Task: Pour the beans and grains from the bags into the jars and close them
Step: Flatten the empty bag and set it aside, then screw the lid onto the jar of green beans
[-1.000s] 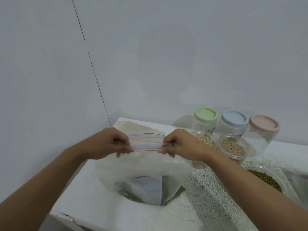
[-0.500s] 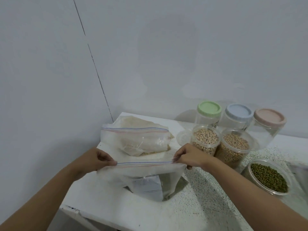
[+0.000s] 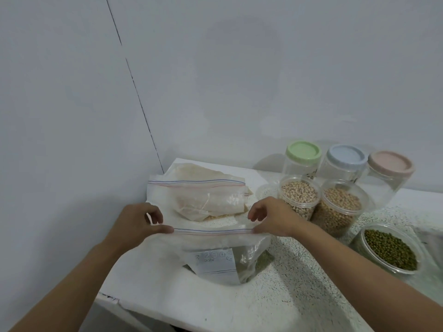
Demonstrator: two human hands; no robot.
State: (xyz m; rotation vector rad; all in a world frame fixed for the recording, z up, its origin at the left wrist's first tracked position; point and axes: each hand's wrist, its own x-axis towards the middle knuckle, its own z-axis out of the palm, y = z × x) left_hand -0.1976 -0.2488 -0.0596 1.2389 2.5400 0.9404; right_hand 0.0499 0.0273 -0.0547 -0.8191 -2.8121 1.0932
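Where the desk (image 3: 167, 295) nears its front left corner, the clear zip bag (image 3: 211, 245) sits with its lower part crumpled on the surface and its mouth pointing up and toward the back edge. Its long axis follows the zip strip (image 3: 213, 231), which runs left to right, parallel with the front edge. The left hand (image 3: 141, 226) pinches the strip's left end between thumb and forefinger, and the right hand (image 3: 273, 216) pinches the right end likewise. The other fingers of both hands curl loosely above. The strip is drawn straight between them; whether it is sealed cannot be told. A white label panel (image 3: 213, 262) printed "Date" faces the front edge, and some green beans (image 3: 262, 258) lie low in the bag's right side.

Behind it, at the back left corner, a second bag (image 3: 203, 197) of pale grain lies flat, its strip also running left to right. To the right stand three open jars: the pale-bean jar (image 3: 304, 212), the tan-bean jar (image 3: 333, 224) and, nearer the front, the green-bean jar (image 3: 398, 271). Along the back edge stand a green-lidded jar (image 3: 303, 152), a blue-lidded jar (image 3: 346, 158) and a pink-lidded jar (image 3: 390, 164).
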